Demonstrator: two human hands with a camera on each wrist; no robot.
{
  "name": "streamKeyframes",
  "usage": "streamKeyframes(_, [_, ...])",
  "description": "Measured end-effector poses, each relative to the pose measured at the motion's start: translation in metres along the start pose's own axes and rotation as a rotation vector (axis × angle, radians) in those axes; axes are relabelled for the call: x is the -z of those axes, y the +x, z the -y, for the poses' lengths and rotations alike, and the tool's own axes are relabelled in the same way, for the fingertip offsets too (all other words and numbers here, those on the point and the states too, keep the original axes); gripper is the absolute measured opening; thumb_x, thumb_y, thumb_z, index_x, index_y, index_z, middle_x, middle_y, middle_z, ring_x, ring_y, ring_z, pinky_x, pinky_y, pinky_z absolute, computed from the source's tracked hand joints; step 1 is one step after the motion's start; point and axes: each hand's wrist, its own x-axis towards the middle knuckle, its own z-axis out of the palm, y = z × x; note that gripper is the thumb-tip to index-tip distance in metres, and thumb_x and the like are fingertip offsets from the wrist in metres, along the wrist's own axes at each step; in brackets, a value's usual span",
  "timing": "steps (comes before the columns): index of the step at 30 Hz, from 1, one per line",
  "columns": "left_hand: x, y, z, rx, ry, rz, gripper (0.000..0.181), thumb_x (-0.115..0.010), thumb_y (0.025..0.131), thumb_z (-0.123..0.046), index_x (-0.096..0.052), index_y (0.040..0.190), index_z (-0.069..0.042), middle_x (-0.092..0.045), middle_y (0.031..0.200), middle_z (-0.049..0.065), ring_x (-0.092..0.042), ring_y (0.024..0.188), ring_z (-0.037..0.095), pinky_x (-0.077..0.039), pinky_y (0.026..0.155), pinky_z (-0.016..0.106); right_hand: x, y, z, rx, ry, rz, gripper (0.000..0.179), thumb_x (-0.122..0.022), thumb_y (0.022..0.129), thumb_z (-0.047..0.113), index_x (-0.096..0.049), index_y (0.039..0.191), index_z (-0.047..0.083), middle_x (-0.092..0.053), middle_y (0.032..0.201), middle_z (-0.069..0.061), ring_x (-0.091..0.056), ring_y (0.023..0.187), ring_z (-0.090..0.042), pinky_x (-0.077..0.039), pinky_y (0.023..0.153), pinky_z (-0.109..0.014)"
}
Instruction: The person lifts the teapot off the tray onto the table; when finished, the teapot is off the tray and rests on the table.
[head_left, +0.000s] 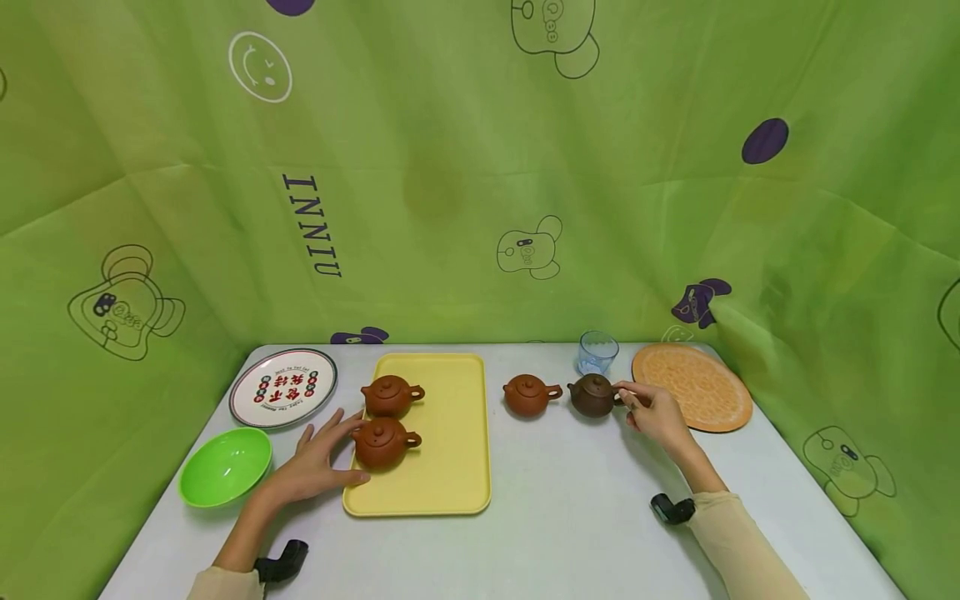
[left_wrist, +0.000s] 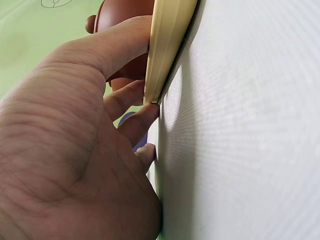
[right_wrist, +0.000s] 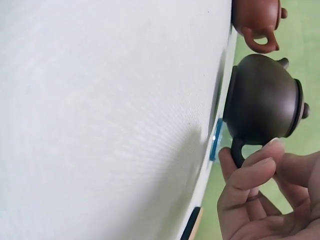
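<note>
On the yellow tray (head_left: 452,446) are two reddish-brown teapots, a rear one (head_left: 388,397) and a front one (head_left: 381,445), both with handles toward the right. My left hand (head_left: 318,463) reaches around the left side of the front teapot, thumb and fingers spread at the tray's edge. In the left wrist view the thumb lies across the tray rim beside the teapot body. My right hand (head_left: 657,416) pinches the handle of a dark brown teapot (head_left: 591,396), which is upright at the white table. Just left of it stands another reddish-brown teapot (head_left: 527,395).
Behind the dark teapot is a clear blue glass (head_left: 597,352). A round orange-patterned mat (head_left: 693,387) lies at the right rear. To the left are a white plate with printed characters (head_left: 247,392) and a green bowl (head_left: 225,468). Green cloth (head_left: 420,250) walls the table.
</note>
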Motion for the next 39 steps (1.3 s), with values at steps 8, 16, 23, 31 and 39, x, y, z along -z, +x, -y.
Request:
streamKeyframes(8, [0.001,0.0,0.0,0.0,-0.001,0.002,0.093,-0.09,0.079,-0.037,-0.049,0.156,-0.007,-0.035,0.169,0.028,-0.011,0.161,0.057,0.007,0.124,0.081,-0.002,0.004,-0.001,0.018,0.002,-0.001,0.034,-0.059,0.109,0.017,-0.067,0.136,-0.001,-0.068,0.079,-0.012,-0.055,0.053,-0.005,-0.041,0.048,-0.022])
streamKeyframes(16, [0.001,0.0,0.0,-0.005,0.002,-0.002,0.092,-0.091,0.079,-0.037,-0.049,0.156,-0.007,-0.035,0.17,0.027,-0.012,0.161,0.057,0.007,0.125,0.081,-0.003,0.008,-0.003,0.028,-0.014,0.004,0.032,-0.058,0.11,0.015,-0.068,0.135,-0.002,-0.07,0.081,-0.017,-0.055,0.053,-0.006,-0.042,0.047,-0.022])
streamKeyframes(23, [0.0,0.0,0.0,0.0,0.009,-0.003,0.092,-0.091,0.079,-0.038,-0.05,0.156,-0.009,-0.035,0.169,0.027,-0.012,0.161,0.057,0.006,0.125,0.081,-0.004,0.01,-0.003,0.024,-0.016,0.007,0.032,-0.058,0.11,0.016,-0.068,0.135,-0.001,-0.069,0.077,-0.014,-0.056,0.053,-0.007,-0.042,0.047,-0.022])
streamKeyframes(31, [0.0,0.0,-0.001,0.003,0.015,-0.004,0.092,-0.091,0.078,-0.038,-0.05,0.156,-0.008,-0.036,0.169,0.027,-0.013,0.161,0.057,0.006,0.125,0.081,-0.004,0.011,-0.005,0.024,-0.009,0.014,0.033,-0.057,0.11,0.016,-0.068,0.136,-0.001,-0.07,0.086,-0.02,-0.057,0.055,-0.007,-0.043,0.048,-0.022])
streamKeyframes(39, [0.0,-0.001,-0.002,0.008,0.007,-0.001,0.092,-0.091,0.079,-0.038,-0.05,0.156,-0.008,-0.034,0.17,0.028,-0.012,0.161,0.057,0.007,0.125,0.081,-0.004,0.012,-0.007,0.043,-0.016,0.008,0.031,-0.057,0.11,0.013,-0.069,0.134,-0.002,-0.07,0.083,-0.02,-0.057,0.054,-0.007,-0.043,0.047,-0.022])
